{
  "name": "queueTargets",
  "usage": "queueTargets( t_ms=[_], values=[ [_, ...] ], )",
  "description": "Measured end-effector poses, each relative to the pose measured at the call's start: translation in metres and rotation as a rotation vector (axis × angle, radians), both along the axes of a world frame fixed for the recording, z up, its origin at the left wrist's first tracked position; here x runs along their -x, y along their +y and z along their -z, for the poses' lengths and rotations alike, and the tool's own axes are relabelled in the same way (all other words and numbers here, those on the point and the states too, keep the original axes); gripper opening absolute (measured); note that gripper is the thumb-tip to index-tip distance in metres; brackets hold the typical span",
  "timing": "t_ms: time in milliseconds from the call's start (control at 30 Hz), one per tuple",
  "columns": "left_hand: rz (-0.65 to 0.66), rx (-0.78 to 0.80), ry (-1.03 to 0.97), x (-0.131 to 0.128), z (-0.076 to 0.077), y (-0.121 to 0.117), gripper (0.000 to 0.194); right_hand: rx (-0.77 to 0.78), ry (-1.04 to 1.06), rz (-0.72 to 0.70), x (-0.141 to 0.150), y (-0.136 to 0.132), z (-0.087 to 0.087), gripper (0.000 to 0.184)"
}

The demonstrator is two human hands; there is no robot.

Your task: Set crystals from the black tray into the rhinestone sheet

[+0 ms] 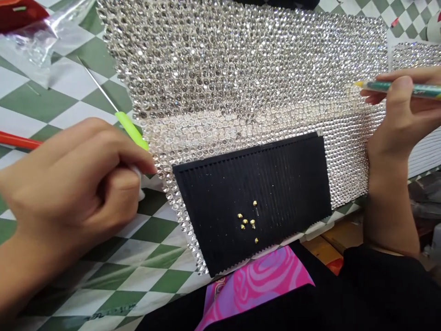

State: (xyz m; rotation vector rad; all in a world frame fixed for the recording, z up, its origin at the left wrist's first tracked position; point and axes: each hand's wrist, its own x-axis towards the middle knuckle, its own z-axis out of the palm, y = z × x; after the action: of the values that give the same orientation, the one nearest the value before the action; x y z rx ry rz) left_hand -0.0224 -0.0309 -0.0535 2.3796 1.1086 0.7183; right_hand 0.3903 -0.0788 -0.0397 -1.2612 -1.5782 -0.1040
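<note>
A large sheet of clear rhinestones [241, 69] lies across the green and white chequered table [51, 99]. On its near part rests a black ribbed tray [275, 184] holding several small gold studs [247, 221]. My left hand [76, 184] is curled at the sheet's left edge, fingers pinched near a white object and a lime green tool [132, 131] with a thin metal shaft. My right hand [399, 115] sits at the sheet's right edge and grips a green and yellow pen [399, 87], tip pointing left over the stones.
A red stick [17, 140] lies at the far left. Clear plastic wrap [37, 41] sits at the top left corner. A second rhinestone piece [413, 55] is at the right. Pink patterned cloth [262, 280] and a black sleeve are at the near edge.
</note>
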Motion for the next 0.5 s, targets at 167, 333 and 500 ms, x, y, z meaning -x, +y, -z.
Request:
queueTargets(
  t_ms=[167,333,500],
  values=[
    [-0.02,0.033,0.026,-0.001,-0.001,-0.001,0.023,0.078,-0.017,0.038,0.005,-0.004,-0.003,0.008],
    [-0.032,0.022,-0.002,-0.003,-0.002,0.0,0.024,0.246,-0.04,0.104,0.005,-0.007,-0.009,0.01],
    [0.008,0.003,-0.021,-0.001,-0.002,0.004,0.023,0.094,0.067,0.07,0.008,-0.008,-0.011,0.006]
  ],
)
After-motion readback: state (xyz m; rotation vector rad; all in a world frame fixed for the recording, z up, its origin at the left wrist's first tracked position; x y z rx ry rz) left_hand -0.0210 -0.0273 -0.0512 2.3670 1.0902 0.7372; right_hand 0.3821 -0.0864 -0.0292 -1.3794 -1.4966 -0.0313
